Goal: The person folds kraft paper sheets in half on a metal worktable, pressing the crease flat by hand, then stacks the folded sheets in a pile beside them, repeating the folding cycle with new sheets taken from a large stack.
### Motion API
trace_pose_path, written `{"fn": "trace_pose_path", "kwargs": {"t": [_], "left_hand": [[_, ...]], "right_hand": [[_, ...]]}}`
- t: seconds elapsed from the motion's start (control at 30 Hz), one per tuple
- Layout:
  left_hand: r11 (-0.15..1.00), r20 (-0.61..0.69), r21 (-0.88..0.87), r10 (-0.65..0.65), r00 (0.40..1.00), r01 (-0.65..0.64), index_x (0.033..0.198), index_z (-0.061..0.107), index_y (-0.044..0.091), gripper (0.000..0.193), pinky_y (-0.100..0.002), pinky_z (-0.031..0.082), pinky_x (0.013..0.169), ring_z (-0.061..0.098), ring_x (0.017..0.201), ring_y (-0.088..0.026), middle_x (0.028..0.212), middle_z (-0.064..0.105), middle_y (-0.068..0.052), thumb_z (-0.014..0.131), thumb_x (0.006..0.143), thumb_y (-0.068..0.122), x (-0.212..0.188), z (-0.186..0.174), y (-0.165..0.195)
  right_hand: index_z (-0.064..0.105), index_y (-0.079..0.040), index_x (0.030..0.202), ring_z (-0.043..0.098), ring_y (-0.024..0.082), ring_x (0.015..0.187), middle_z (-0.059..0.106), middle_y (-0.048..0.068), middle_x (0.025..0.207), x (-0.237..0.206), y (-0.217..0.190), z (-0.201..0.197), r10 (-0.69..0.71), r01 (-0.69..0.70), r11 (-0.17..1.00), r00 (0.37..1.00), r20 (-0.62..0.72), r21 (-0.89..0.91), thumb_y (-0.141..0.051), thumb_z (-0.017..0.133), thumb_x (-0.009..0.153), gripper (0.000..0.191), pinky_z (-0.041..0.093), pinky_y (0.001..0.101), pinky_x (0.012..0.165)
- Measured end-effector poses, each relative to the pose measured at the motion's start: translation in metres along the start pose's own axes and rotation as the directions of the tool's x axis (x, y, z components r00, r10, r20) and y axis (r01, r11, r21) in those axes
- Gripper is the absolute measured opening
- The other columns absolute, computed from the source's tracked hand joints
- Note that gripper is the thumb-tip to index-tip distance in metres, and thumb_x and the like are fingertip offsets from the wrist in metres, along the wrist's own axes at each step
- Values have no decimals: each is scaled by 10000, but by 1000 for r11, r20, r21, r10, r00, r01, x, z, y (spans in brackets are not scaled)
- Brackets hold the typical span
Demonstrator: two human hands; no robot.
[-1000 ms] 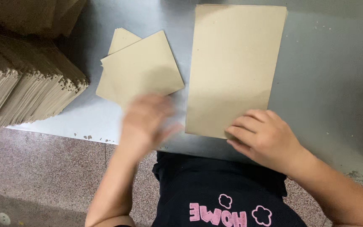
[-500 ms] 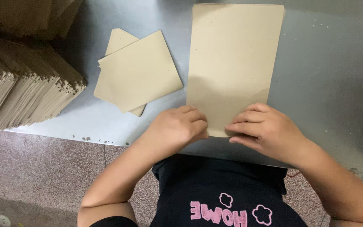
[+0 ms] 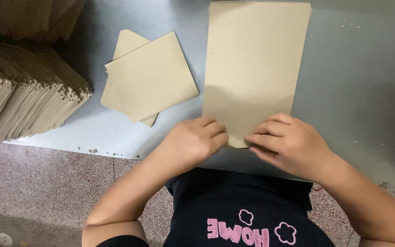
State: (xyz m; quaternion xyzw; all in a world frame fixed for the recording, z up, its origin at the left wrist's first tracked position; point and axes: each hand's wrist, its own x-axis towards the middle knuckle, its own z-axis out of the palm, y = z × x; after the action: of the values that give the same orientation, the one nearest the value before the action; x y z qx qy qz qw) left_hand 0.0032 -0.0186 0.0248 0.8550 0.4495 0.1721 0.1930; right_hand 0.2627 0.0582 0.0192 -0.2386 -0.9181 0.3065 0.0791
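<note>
Tall brown paper sheet (image 3: 256, 68) lies flat at frame centre; left hand (image 3: 196, 139) and right hand (image 3: 289, 144) both pinch its near edge. Looks light and floppy, so grab corners.

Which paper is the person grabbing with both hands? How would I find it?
Look at the grey metal table. The tall brown sheet lies right of the small square pile, with the left hand and right hand pinching its near edge. It is the longest piece.
</note>
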Motion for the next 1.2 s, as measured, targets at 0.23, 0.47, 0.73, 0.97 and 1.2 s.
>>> {"fn": "trace_pose_path", "kwargs": {"t": [0.23,0.47,0.73,0.97,1.2], "left_hand": [[991,-139,101,-70,988,84,1020,707,123,440,-438,555,904,662,1162,-321,1278,694,-91,695,591,26,4,-1,-23],[961,-265,-232,-214,940,154,1076,685,144,360,-404,558,900,701,1023,-279,1113,747,-47,671,760,-26,10,14,-47],[783,-136,-429,-549,825,450,1149,673,147,240,-385,539,638,697,718,-263,795,687,-79,781,950,225,1,37,-20],[674,-193,-256,-738,647,692,1467,506,138,585,-402,557,623,707,693,-278,822,725,-97,746,954,282,32,47,-33],[785,-337,-241,-620,709,571,1174,727,160,208,-399,590,750,735,877,-278,1028,763,-88,710,981,235,37,45,-33]], "right_hand": [[739,-231,1169,508,268,1366,637,17,1389,-13,12,-14,84,-80,991,996,33,-109,-334,759,775,408,333,511,1147],[681,-170,1302,492,274,1393,610,29,1431,-28,48,-18,82,-83,996,997,9,34,-426,829,648,718,236,596,1213],[615,-169,1278,679,274,1170,718,115,1233,-36,54,-4,279,-232,935,949,-147,269,-249,817,831,497,515,382,1015],[221,-12,1646,627,177,729,669,78,870,-1,47,14,540,-476,841,766,-349,257,-234,773,942,921,522,318,685],[449,-70,1564,599,210,638,601,73,788,11,40,4,608,-567,794,734,-301,221,-258,797,893,778,508,354,618]]}}
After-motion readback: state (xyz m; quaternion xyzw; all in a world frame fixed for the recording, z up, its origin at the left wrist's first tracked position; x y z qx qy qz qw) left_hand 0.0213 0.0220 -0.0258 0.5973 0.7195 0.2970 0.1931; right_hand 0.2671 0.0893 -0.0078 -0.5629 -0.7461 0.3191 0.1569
